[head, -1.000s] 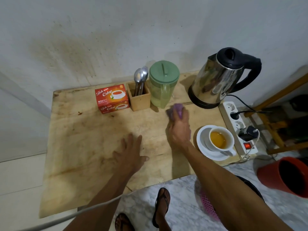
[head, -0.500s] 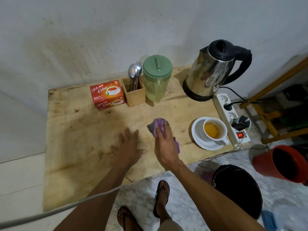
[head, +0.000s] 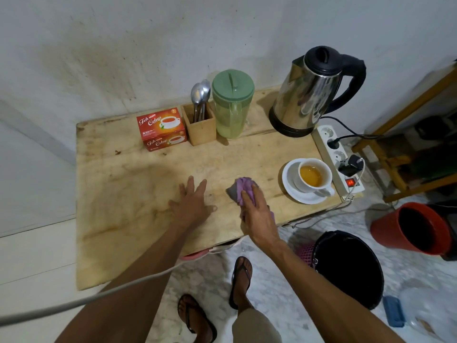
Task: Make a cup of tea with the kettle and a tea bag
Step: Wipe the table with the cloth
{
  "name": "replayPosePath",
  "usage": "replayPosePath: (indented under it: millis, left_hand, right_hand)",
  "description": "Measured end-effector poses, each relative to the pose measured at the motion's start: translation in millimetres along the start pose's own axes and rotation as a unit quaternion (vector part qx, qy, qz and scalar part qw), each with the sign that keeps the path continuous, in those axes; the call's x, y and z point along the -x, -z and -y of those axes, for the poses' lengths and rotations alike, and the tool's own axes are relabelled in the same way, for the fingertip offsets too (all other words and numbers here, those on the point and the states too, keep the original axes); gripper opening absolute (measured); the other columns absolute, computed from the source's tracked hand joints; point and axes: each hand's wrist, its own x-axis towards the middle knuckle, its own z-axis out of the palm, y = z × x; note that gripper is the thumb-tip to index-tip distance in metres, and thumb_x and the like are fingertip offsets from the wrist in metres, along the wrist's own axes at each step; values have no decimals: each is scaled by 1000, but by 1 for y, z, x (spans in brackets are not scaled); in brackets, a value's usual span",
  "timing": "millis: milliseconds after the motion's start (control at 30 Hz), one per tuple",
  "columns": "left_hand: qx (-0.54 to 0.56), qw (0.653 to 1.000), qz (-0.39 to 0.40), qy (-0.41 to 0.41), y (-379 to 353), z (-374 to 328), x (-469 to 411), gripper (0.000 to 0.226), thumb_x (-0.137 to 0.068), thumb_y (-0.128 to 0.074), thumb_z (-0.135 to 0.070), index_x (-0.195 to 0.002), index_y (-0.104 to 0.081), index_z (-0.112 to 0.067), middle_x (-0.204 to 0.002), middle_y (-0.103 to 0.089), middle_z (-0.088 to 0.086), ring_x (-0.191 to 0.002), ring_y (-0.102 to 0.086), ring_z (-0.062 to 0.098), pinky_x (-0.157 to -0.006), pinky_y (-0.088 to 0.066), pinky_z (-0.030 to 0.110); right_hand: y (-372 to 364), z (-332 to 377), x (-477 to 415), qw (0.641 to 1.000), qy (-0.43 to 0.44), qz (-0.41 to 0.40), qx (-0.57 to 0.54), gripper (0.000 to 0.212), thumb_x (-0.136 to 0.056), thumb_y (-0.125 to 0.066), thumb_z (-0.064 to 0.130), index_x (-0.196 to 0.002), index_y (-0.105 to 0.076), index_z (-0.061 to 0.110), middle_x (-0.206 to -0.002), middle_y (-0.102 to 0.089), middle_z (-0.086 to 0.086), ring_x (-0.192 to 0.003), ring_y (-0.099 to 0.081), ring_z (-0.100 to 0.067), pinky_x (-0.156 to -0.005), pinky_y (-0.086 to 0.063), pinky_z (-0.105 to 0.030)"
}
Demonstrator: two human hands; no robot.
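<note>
Rests left hand (head: 191, 206) flat, fingers released, on mid desk (head: 123, 194); grips crumpled purple cloth (head: 241, 188) in right hand (head: 257, 214) just right of it; has filled cup (head: 312, 175) on saucer (head: 290, 191) at right, kettle (head: 304, 95) far right

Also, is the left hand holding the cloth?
No: the left hand lies flat on the table, while the right hand holds the cloth.
</note>
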Motion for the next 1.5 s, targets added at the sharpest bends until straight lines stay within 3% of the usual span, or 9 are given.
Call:
replayPosePath:
  millis: [133, 300, 400, 533, 700, 833, 1133, 1333, 1500]
  left_hand:
    - [6, 1000, -5, -15, 4, 6, 9, 82, -87, -64, -40, -152, -14, -32, -164, 8, 2, -150, 6, 33, -111, -17, 67]
    - [-13, 999, -33, -29, 1, 14, 19, 82, -86, -66, -40, -152, -20, -24, -163, -2, 9, -149, -3, 36, -112, -24, 57]
    - [-23, 999, -35, -28, -2, 24, 26, 81, -85, -66, -42, -151, -21, -24, -163, -5, 8, -149, -4, 34, -111, -24, 59]
    - [-26, 999, -41, -2, 1, 53, 38, 80, -85, -63, -43, -150, -20, -25, -163, -2, 4, -149, -2, 31, -112, -21, 61]
    - [-1, 999, -39, 22, -1, 81, 51, 80, -83, -65, -44, -148, -20, -29, -163, 0, 0, -149, -2, 29, -111, -22, 63]
    - [-18, 999, -41, 6, -4, 98, 54, 87, -78, -69, -48, -147, -19, -33, -163, -1, -3, -149, -4, 27, -108, -28, 62]
    - [-1, 999, -43, 16, -7, 102, 57, 91, -78, -69, -49, -150, -16, -32, -164, 2, -3, -150, 1, 29, -109, -23, 67]
    - [8, 999, -45, 13, -9, 101, 54, 91, -79, -71, -44, -151, -15, -32, -164, 4, -4, -151, 3, 29, -108, -22, 69]
    - [12, 999, -52, 13, -11, 102, 51, 88, -79, -72, -41, -148, -18, -33, -164, 3, -3, -150, 2, 30, -108, -22, 70]
  right_hand:
    - [22, 1, -9, 985, -146, -93, -23, 26, -101, -40, 51, -127, -45, 48, -97, -64, 0, -77, -63, -8, -73, -50, -42]
    - [-19, 27, 2, 992, -96, -56, -65, 43, -96, -38, 64, -137, -35, 53, -104, -69, -1, -92, -69, -26, -94, -49, -56]
    - [-7, 41, 1, 991, -73, -5, -113, 49, -94, -53, 30, -139, -39, 41, -128, -58, 2, -99, -66, -27, -90, -54, -53]
    - [15, 22, -29, 966, -167, -108, -167, 33, -97, -46, 40, -129, -45, 50, -104, -69, -2, -75, -69, -20, -77, -56, -50]
    - [4, 12, -60, 989, -136, -57, -25, 63, -97, -28, 55, -154, -30, 29, -166, -13, -12, -151, -13, -35, -122, -17, -51]
    - [3, -1, -81, 980, -180, -83, -12, 62, -97, -32, 57, -151, -37, 27, -163, -14, -20, -147, -16, -46, -119, -17, -56]
    - [-65, 103, -60, 998, 26, 9, -63, 46, -102, -42, 31, -146, -47, 19, -160, -26, -17, -146, -27, -36, -109, -40, -46]
    - [-50, 126, -93, 975, 56, 21, -212, 40, -102, -45, 21, -140, -50, 10, -141, -43, 6, -113, -50, 2, -90, -38, -3]
    - [-53, 117, -154, 997, -25, -13, -75, 54, -100, -37, 35, -149, -40, 13, -157, -29, -19, -141, -32, -25, -116, -31, -44]
